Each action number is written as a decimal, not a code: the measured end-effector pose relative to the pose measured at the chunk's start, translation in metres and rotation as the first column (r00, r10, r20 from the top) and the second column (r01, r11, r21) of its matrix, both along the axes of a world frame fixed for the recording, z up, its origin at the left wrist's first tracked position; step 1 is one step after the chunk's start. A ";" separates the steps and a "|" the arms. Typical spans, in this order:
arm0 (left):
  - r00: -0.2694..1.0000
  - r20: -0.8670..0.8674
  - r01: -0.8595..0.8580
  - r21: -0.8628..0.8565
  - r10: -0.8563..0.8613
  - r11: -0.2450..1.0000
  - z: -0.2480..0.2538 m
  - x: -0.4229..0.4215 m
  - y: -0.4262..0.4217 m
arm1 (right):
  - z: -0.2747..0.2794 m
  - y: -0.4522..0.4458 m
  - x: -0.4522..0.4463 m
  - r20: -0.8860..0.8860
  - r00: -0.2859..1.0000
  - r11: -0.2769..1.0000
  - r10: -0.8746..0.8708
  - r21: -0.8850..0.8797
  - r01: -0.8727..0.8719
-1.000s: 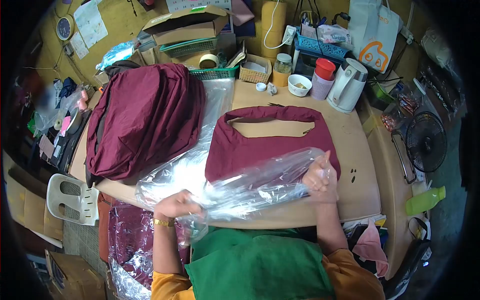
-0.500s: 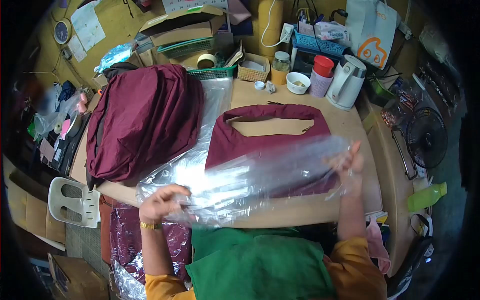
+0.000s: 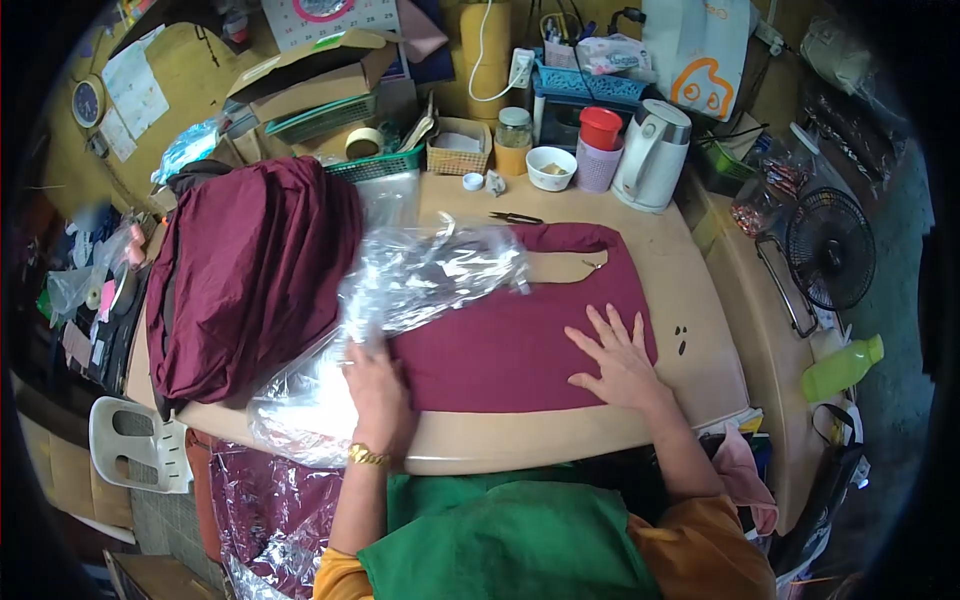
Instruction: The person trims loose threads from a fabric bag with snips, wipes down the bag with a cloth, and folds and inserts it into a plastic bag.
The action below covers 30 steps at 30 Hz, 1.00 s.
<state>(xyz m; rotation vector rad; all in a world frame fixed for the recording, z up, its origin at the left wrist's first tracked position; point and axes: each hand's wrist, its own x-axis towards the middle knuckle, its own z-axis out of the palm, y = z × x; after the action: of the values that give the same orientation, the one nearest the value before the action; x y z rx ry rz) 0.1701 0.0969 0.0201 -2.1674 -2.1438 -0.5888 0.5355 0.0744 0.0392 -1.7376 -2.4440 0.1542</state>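
Note:
A flat maroon fabric bag (image 3: 490,350) with a looped handle lies on the table. My right hand (image 3: 615,357) rests on its right part, palm down, fingers spread and holding nothing. By the bag's left edge is my left hand (image 3: 378,390), wearing a gold bracelet; its fingertips are blurred against clear plastic, so its grip is unclear. A crumpled clear plastic bag (image 3: 435,275) covers the upper left of the maroon bag and part of its handle. More clear plastic (image 3: 295,405) lies flat to the left of my left hand.
A heap of maroon bags (image 3: 250,280) stands on the left of the table. Thread snips (image 3: 516,217) lie beyond the handle. Along the back are a wicker basket (image 3: 458,158), a white bowl (image 3: 551,178) and an electric kettle (image 3: 655,160). A fan (image 3: 832,248) stands at right.
The clear plastic bag, stretched between both hands before, is now crumpled at the upper left. My right hand has let go and moved down onto the maroon bag. My left hand has moved right.

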 end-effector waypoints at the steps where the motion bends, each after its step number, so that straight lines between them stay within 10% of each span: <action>1: 0.995 -0.075 -0.062 0.055 0.066 0.997 0.008 -0.007 0.003 | 0.000 -0.003 -0.005 0.004 1.000 0.999 -0.026 -0.027 0.026; 2: 0.980 -0.179 -0.044 0.215 0.083 0.976 0.018 -0.005 0.003 | -0.001 -0.009 -0.013 0.001 0.999 0.999 -0.035 -0.033 0.035; 9: 0.971 -0.002 0.237 -0.056 -0.237 0.970 0.009 0.102 0.006 | 0.002 -0.031 -0.052 -0.261 0.956 0.979 -0.136 -0.182 0.090; 16: 0.946 -0.011 0.318 -0.151 -0.324 0.936 -0.007 0.076 0.024 | 0.034 -0.076 0.008 -0.068 0.996 0.997 -0.062 -0.042 0.059; 21: 0.926 0.027 0.376 -0.121 -0.375 0.919 -0.005 0.077 0.022 | -0.004 -0.042 0.004 -0.179 0.956 0.901 0.232 0.411 -0.141; 25: 0.757 0.034 0.653 -0.052 -0.652 0.756 0.000 0.086 -0.001 | 0.093 -0.005 -0.037 -0.196 0.883 0.762 0.426 0.604 -0.234; 28: 0.354 0.655 0.792 0.169 -0.667 0.586 -0.004 0.087 -0.050 | 0.167 0.008 -0.075 0.023 0.895 0.840 0.445 0.335 -0.426; 30: 0.452 0.528 0.838 0.024 -0.719 0.545 0.025 0.051 -0.055 | 0.175 0.037 -0.084 0.034 0.927 0.925 0.373 0.060 -0.374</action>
<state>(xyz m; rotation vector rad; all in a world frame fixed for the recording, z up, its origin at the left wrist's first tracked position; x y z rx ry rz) 0.2206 0.0420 0.0448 -3.4758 -1.1591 -1.0367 0.4520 0.1119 0.2145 -1.2352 -2.7380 0.0916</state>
